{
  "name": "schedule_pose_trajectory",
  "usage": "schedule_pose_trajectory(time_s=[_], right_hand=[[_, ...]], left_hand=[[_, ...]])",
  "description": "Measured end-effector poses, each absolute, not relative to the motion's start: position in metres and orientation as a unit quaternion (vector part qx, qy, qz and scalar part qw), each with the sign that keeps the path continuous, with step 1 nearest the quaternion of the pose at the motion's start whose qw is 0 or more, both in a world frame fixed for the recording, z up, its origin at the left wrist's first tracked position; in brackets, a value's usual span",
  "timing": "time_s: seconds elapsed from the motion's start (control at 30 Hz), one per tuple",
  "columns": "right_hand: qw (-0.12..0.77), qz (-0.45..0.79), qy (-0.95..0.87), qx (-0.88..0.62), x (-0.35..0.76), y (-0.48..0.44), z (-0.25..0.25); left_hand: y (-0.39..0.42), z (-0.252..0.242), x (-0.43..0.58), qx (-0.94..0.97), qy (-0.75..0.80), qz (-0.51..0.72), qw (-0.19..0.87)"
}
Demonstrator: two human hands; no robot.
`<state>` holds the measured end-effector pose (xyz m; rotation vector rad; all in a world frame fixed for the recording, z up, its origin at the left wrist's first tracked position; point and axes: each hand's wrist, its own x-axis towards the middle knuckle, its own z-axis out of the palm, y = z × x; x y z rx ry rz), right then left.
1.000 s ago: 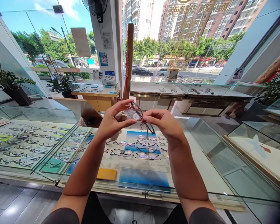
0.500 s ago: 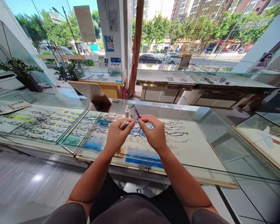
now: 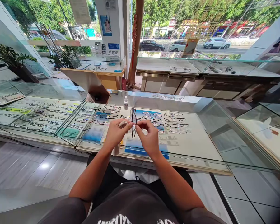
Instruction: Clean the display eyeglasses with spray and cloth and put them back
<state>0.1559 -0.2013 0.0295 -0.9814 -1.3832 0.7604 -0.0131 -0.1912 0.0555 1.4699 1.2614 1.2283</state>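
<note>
A pair of dark-framed glasses (image 3: pixel 133 119) stands on edge between my two hands, above a glass display counter (image 3: pixel 200 146). My left hand (image 3: pixel 116 133) pinches the frame from the left and also holds a beige cloth (image 3: pixel 122 124) whose end hangs down below the palm. From the right, my right hand (image 3: pixel 149 137) pinches the frame with thumb and forefinger. A small white dropper bottle (image 3: pixel 126 103) sits on the counter top just beyond the glasses.
Under the counter glass lie several rows of glasses (image 3: pixel 175 123) on blue and white mats; a second case (image 3: pixel 32 115) to the left holds more. A dark stand (image 3: pixel 96 90) is at the counter's far edge. Further counters (image 3: pixel 168 70) and potted plants (image 3: pixel 14 62) line the street window.
My view has tilted down and my hands have lowered from the raised position towards the counter. The glasses have turned from tilted to standing on edge between my fingers.
</note>
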Motion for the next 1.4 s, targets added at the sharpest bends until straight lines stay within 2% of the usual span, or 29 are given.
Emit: schedule_pose_trajectory(time_s=[0.13, 0.23, 0.37, 0.7, 1.0, 1.2, 1.4], right_hand=[[0.596, 0.505, -0.5, -0.374, 0.169, -0.195, 0.018], [0.563, 0.578, -0.479, -0.346, 0.178, -0.194, 0.01], [0.551, 0.608, -0.464, -0.335, 0.185, -0.195, 0.003], [0.542, 0.651, -0.431, -0.311, 0.191, -0.191, 0.003], [0.54, 0.633, -0.455, -0.316, 0.193, -0.195, 0.003], [0.556, 0.507, -0.523, -0.401, 0.191, -0.201, 0.003], [0.578, 0.435, -0.537, -0.435, 0.184, -0.204, 0.001]], left_hand=[[-0.187, 0.056, -0.016, 0.616, 0.48, 0.44, 0.444], [-0.183, 0.059, -0.019, 0.621, 0.467, 0.387, 0.496], [-0.178, 0.062, -0.018, 0.629, 0.466, 0.335, 0.525], [-0.167, 0.052, -0.013, 0.613, 0.455, 0.306, 0.569], [-0.17, 0.05, -0.017, 0.608, 0.446, 0.306, 0.581], [-0.183, 0.05, -0.01, 0.648, 0.461, 0.34, 0.502], [-0.178, 0.063, -0.006, 0.737, 0.476, 0.302, 0.372]])
